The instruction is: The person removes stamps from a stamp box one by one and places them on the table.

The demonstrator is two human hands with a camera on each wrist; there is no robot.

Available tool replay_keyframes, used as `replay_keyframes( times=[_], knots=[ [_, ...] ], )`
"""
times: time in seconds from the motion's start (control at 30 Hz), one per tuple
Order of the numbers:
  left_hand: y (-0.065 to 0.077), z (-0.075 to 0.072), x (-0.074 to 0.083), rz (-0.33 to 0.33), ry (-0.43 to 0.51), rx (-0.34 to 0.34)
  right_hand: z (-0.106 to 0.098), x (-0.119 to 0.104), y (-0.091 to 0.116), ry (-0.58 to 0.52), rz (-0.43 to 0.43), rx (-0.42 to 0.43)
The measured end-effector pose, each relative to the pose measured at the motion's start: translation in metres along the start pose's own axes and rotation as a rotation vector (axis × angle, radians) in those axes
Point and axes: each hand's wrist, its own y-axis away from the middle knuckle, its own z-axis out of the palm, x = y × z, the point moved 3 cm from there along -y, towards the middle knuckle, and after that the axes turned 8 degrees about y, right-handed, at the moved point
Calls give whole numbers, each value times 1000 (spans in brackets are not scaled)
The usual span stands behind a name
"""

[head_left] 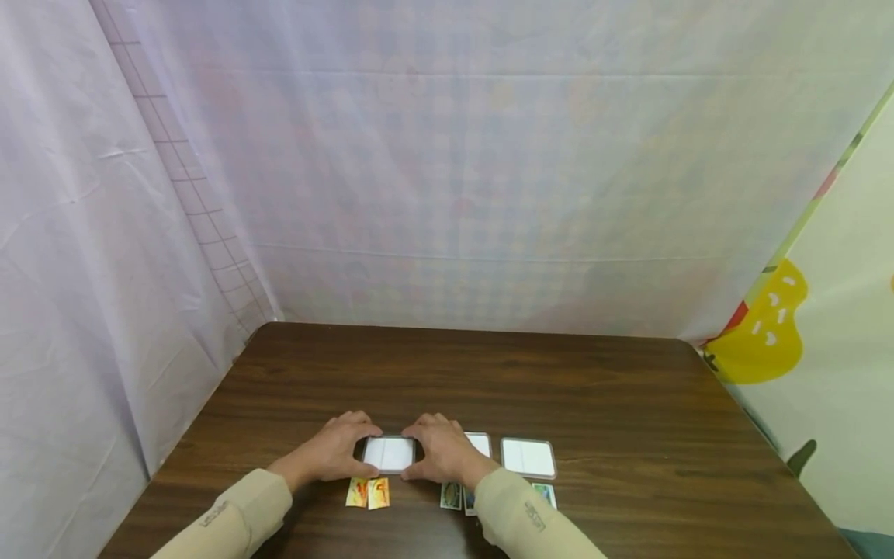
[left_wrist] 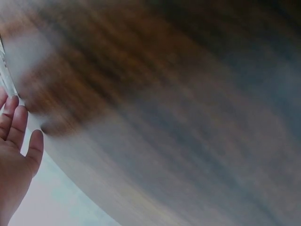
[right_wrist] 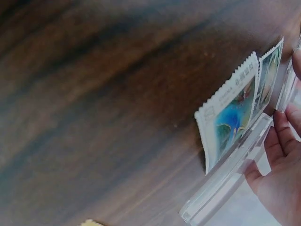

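A flat clear-edged case (head_left: 388,454) with a white, two-part face lies on the table between both hands. My left hand (head_left: 335,449) grips its left side, thumb at the near corner and fingers at the far one. Opposite it, my right hand (head_left: 447,452) holds the right side the same way. In the right wrist view, a second clear case (right_wrist: 225,174) passes beneath that hand, beside a blue postage stamp (right_wrist: 233,117). Just in front of the gripped case lie two orange-yellow stamps (head_left: 378,493). The left wrist view catches only part of the left hand (left_wrist: 16,160).
Right of the right hand is a third white case (head_left: 528,458), with a greenish stamp (head_left: 545,494) in front, partly behind the sleeve. A green stamp (head_left: 450,495) lies near the right wrist. The brown wooden table (head_left: 475,373) ends at a white curtain (head_left: 447,194).
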Motion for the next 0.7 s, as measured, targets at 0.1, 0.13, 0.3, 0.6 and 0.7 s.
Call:
replay_keyframes(
  times=[0.1,0.13,0.3,0.6,0.7],
  knots=[
    [-1,0,0,-1,-2,-5,0,0,0,-5,4,1],
    [-1,0,0,-2,-2,-6,0,0,0,-7,4,3],
    [-1,0,0,-4,-4,-14,2,-1,0,-24,6,11],
    [-3,0,1,16,-20,-19,2,0,0,-19,-8,35],
    [-4,-1,1,15,-28,-24,1,0,0,-21,-10,37]
  ],
)
